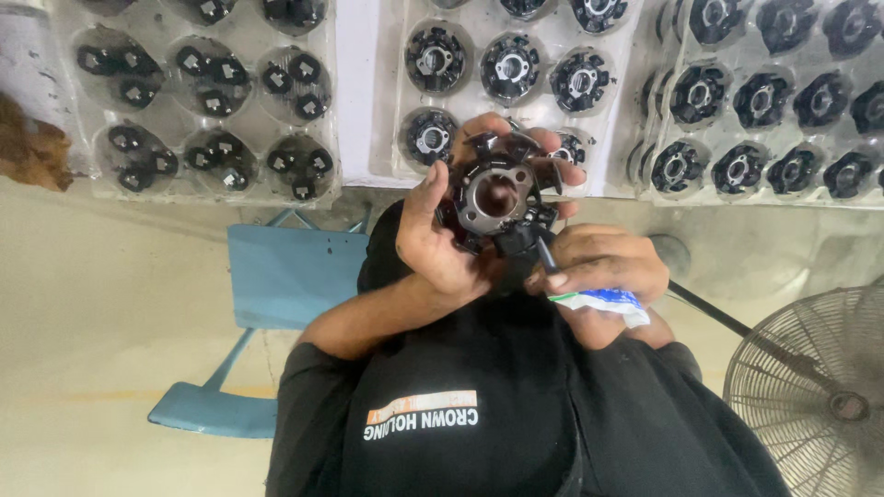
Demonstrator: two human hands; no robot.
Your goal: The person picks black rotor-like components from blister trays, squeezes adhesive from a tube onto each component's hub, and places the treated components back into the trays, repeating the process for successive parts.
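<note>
Here, label by label:

Stator core: a dark round stator core (497, 195) with a grey metal hub and radiating poles sits at upper centre of the frame, held up facing the camera; its lower poles are hidden behind fingers.

Left hand: the left hand (442, 235) is wrapped around the core, thumb along its left edge and fingertips curled over its top and right rim; the palm side is mostly covered.

Right hand: the right hand (603, 267), just right of centre, is closed on a small white-and-blue tube (603, 302) and touches the core's lower right edge. A thin dark tip (545, 253) pokes up from the fingers to the core; whether it is the tube's nozzle or a separate tool is hard to make out.

Shirt: a black shirt (479, 405) fills the lower centre, its logo too distorted to matter; it is cut off at the bottom edge.

Trays: clear plastic trays (378, 120) run along the top of the frame. The upper left tray holds small dark parts (216, 87) in clusters, too small to identify. The centre and right trays hold more stator cores (737, 97), cut off at the top and right edges.

Chair: a blue chair (276, 276) shows at centre left, partly hidden by the forearm.

Fan: a wire-guarded fan (815, 387) is at lower right, cut off by the frame.

Brown object: at the left edge, a brown fuzzy shape (32, 147), unidentifiable.
</note>
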